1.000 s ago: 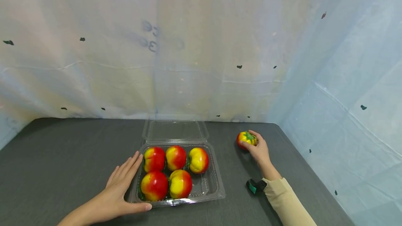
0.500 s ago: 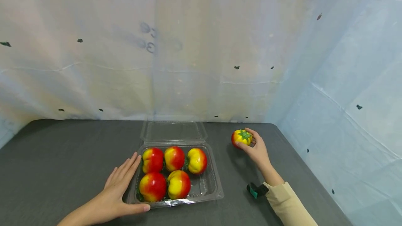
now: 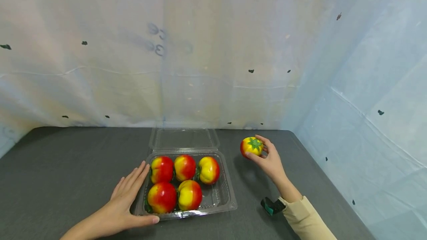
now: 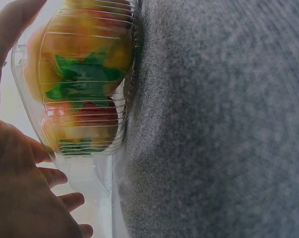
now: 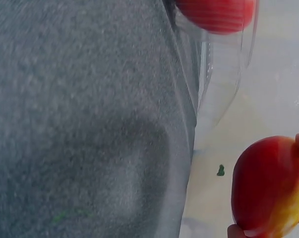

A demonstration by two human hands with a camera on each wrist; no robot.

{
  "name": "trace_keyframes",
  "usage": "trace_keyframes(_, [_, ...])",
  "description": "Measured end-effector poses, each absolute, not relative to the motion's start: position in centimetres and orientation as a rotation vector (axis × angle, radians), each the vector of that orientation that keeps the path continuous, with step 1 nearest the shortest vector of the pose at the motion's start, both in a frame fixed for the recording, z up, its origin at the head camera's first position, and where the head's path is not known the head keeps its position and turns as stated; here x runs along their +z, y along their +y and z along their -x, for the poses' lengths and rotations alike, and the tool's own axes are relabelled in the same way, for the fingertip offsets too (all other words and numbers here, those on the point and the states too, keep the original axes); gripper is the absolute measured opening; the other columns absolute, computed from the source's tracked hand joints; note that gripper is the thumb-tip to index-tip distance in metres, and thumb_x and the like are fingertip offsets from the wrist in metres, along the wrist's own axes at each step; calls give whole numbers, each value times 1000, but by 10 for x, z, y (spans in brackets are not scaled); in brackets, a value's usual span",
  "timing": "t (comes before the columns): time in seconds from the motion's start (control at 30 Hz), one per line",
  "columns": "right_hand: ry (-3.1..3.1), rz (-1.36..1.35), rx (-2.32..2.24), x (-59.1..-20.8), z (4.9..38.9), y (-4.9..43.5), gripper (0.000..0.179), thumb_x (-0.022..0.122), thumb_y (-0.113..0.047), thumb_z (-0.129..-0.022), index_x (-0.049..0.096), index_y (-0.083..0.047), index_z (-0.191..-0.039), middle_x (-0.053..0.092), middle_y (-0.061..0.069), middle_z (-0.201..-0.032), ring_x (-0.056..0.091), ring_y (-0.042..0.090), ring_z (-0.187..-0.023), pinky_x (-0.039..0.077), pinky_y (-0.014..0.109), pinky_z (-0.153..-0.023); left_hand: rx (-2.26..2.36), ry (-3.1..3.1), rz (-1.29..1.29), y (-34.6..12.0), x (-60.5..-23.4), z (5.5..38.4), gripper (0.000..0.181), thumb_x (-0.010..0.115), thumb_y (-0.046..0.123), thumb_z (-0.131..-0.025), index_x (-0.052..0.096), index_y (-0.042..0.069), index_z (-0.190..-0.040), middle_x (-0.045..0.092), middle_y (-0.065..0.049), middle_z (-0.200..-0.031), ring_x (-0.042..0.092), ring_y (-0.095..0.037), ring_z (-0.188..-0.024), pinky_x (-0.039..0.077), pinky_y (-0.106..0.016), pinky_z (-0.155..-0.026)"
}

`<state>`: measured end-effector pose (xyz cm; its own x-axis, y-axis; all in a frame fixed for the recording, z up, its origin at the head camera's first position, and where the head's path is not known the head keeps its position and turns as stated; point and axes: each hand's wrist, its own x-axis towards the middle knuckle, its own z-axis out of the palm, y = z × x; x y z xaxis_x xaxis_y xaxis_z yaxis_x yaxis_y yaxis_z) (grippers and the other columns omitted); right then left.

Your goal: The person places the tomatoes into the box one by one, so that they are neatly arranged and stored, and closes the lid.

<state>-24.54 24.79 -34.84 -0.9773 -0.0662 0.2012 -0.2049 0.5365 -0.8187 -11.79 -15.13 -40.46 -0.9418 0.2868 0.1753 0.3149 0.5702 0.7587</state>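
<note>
Left hand (image 3: 125, 200), fingers outstretched, rests against a clear tray (image 3: 213, 195) of five fruits (image 3: 185, 169); right hand (image 3: 271, 163) pinches a sixth fruit (image 3: 251, 147), best gripped lightly but securely.

The held fruit (image 3: 250, 147) is red and yellow, with a green star-like leaf (image 3: 255, 143). The five other fruits (image 3: 189, 195) are also red and yellow. The table (image 3: 80, 166) is speckled grey, the sleeve (image 3: 308, 217) beige, the strap (image 3: 270, 206) black and green.
</note>
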Motion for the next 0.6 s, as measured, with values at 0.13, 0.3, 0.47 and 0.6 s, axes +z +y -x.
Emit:
trace_keyframes(0.13, [-2623, -248, 1438, -347, 244, 244, 65, 74, -18, -84, 43, -14, -141, 35, 18, -145, 43, 37, -121, 44, 53, -100, -1338, -2738, 543, -151, -405, 117, 117, 82, 47, -69, 7, 27, -156, 2, -15, -161, 5, -55, -139, -6, -74, -102])
trace_keyframes(0.3, [-2625, -279, 1463, -345, 239, 239, 65, 74, -19, -84, 44, -15, -141, 35, 16, -145, 43, 36, -123, 45, 51, -99, -1346, -2735, 546, -151, -404, 117, 117, 82, 46, -69, 7, 27, -156, 2, -14, -161, 5, -55, -139, -7, -74, -102])
trace_keyframes(0.47, [-2611, -355, 1489, -343, 233, 233, 65, 75, -16, -83, 44, -15, -141, 37, 16, -143, 46, 35, -123, 47, 50, -98, -1345, -2737, 542, -151, -404, 117, 117, 82, 46, -69, 7, 27, -156, 2, -15, -161, 5, -55, -139, -7, -74, -103])
trace_keyframes(0.6, [-2601, -409, 1507, -342, 229, 230, 66, 76, -14, -82, 45, -16, -140, 38, 15, -143, 47, 35, -123, 47, 50, -98, -1338, -2739, 539, -151, -404, 117, 117, 82, 47, -68, 7, 27, -156, 2, -15, -161, 5, -54, -139, -7, -74, -103])
